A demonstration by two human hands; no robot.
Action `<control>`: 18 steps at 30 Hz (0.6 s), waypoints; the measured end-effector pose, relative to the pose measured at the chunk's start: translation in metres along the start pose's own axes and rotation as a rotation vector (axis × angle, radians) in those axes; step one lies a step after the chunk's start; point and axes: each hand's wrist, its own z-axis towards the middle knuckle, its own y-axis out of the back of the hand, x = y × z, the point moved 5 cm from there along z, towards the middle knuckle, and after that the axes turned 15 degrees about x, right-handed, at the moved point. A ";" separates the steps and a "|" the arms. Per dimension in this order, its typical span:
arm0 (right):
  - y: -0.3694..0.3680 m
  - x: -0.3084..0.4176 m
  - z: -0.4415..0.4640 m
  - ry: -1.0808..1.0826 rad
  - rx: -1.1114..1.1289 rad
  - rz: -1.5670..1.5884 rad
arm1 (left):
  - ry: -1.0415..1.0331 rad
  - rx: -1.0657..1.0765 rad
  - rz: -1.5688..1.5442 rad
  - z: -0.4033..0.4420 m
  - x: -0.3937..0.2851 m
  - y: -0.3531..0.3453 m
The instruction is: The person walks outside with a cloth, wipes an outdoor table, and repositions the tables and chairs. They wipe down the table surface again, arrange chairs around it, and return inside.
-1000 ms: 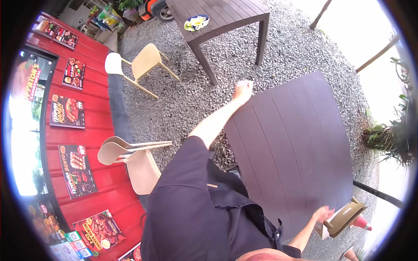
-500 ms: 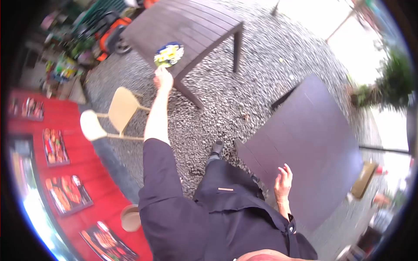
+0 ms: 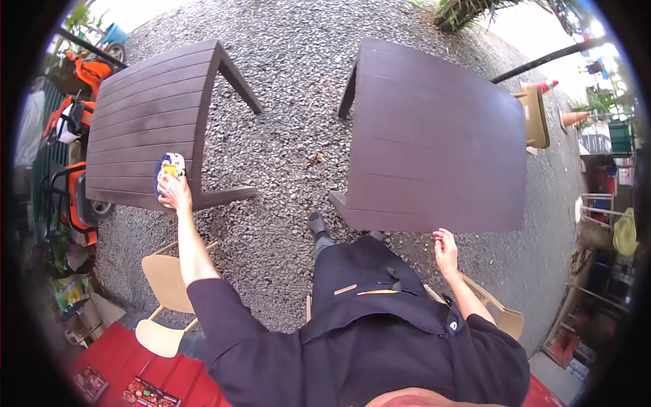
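Note:
My left hand (image 3: pixel 175 193) reaches out to the near right corner of the slatted brown table (image 3: pixel 146 115). Its bent fingers grip a dark blue, white and yellow-orange thing (image 3: pixel 171 163) at that corner; the fingers cover part of it, and I cannot make out its kind. My right hand (image 3: pixel 445 254) holds nothing. With its fingers loosely bent and apart, it hovers close to the near edge of the smooth dark brown table (image 3: pixel 437 142).
Gravel (image 3: pixel 285 136) covers the ground between the tables. A beige chair (image 3: pixel 166 281) stands below my left arm, and another beige chair (image 3: pixel 498 312) is behind my right arm. Orange machines (image 3: pixel 78 203) line the far left. A tan chair (image 3: pixel 534 119) stands beyond the right table.
My view has swung round, so both tables sit differently in it. My left hand now covers more of the blue, white and yellow thing. My right hand now appears nearer the right table's near edge.

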 end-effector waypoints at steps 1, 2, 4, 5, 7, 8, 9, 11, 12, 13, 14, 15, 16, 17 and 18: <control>0.007 -0.004 -0.002 -0.018 -0.021 0.009 | -0.189 -0.147 -0.136 -0.026 -0.023 0.025; 0.013 -0.006 -0.005 -0.037 -0.039 0.017 | -0.357 -0.196 -0.418 -0.043 -0.042 0.033; 0.028 -0.028 -0.011 -0.084 -0.058 -0.032 | -0.609 -0.132 -0.765 -0.094 -0.087 0.049; 0.038 -0.039 -0.011 -0.065 -0.092 -0.080 | -0.690 -0.026 -0.823 -0.136 -0.113 0.066; 0.057 -0.058 -0.011 -0.024 -0.156 -0.173 | -0.804 0.438 -1.240 -0.238 -0.172 0.103; 0.070 -0.064 -0.009 -0.068 -0.142 -0.117 | -0.986 0.147 -0.860 -0.282 -0.194 0.079; 0.083 -0.073 -0.006 -0.139 -0.143 -0.069 | -1.000 0.596 -0.604 -0.332 -0.218 0.080; 0.113 -0.109 0.005 -0.029 -0.274 -0.256 | -1.300 0.392 -0.440 -0.415 -0.248 0.084; 0.130 -0.119 0.012 -0.041 -0.296 -0.310 | -1.303 0.356 -0.458 -0.445 -0.261 0.071; 0.144 -0.127 0.021 -0.054 -0.314 -0.363 | -1.304 0.322 -0.475 -0.466 -0.273 0.070; 0.157 -0.143 0.028 -0.087 -0.317 -0.426 | -1.224 0.224 -0.459 -0.479 -0.285 0.072; 0.168 -0.160 0.033 -0.211 -0.284 -0.440 | -1.152 0.212 -0.424 -0.485 -0.295 0.060; 0.179 -0.175 0.036 -0.314 -0.268 -0.427 | -1.077 0.165 -0.441 -0.484 -0.298 0.052; 0.190 -0.189 0.041 -0.411 -0.255 -0.413 | -1.000 0.111 -0.459 -0.479 -0.301 0.045; 0.199 -0.207 0.046 -0.458 -0.251 -0.396 | -0.995 0.014 -0.446 -0.475 -0.301 0.037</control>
